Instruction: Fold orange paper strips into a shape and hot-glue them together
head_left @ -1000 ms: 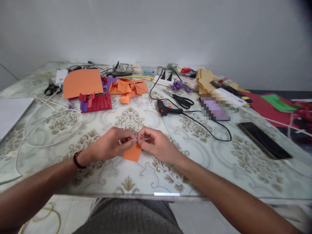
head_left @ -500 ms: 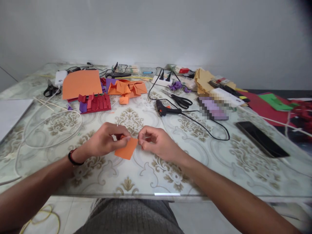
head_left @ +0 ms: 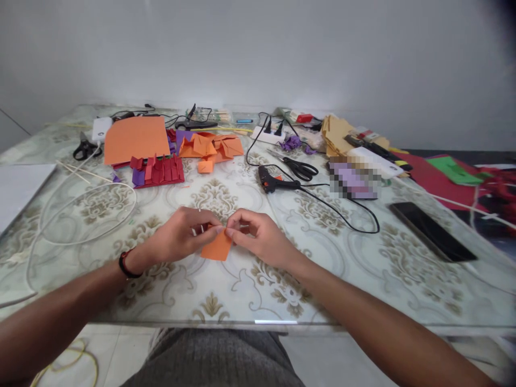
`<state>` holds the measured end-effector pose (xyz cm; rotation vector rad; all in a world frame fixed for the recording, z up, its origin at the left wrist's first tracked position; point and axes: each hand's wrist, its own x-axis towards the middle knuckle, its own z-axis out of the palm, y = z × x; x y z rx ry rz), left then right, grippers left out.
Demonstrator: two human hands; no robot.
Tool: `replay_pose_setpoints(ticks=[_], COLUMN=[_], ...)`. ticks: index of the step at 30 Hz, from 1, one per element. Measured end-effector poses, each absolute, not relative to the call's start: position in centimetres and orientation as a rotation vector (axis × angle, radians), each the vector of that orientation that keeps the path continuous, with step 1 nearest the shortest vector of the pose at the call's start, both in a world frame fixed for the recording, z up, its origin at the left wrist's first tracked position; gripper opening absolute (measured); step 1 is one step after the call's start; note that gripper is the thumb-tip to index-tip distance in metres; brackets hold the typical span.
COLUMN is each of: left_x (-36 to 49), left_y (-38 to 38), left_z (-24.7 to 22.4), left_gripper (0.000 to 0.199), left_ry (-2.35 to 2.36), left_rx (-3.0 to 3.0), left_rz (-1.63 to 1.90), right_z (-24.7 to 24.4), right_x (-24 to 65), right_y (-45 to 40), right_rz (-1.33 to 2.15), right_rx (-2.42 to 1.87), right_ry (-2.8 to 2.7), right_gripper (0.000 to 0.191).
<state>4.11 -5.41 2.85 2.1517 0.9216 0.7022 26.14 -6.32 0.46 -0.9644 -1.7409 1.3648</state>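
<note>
One small orange paper sits pinched near its far edge, over the patterned table, between left hand and right hand. Sheet looks mostly flat, shaping apparently undone; folded orange pieces and folded red pieces beyond look finished.

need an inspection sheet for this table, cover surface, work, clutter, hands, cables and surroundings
Surface: patterned table, glossy
Work: small orange paper, between the hands
Clutter: folded red paper, orange sheets, glue gun, scissors, phone
Hands: left hand and right hand pinch the small orange paper near its far edge
Cables: white cable looped at left; black cable beside the glue gun
Surroundings: grey wall behind
</note>
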Motion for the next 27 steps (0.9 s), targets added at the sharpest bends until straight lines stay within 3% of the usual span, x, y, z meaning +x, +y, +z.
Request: replay_pose_setpoints(ticks=[9, 27], left_x=[4.39, 3.92], left_y=[-5.5, -5.27], left_z=[3.16, 3.63], left_gripper=[0.006, 0.009], left_ry=[0.973, 0.935], left_rx=[1.977, 2.158], left_rz=[0.642, 0.629], right_z=[0.63, 1.27], right_x=[25.84, 26.24], right_y=[-6.61, -6.58], right_rz=[1.266, 1.309], right_rx=[-0.961, -0.933], right_ry=[-1.795, -1.767], right_gripper=[0.005, 0.007])
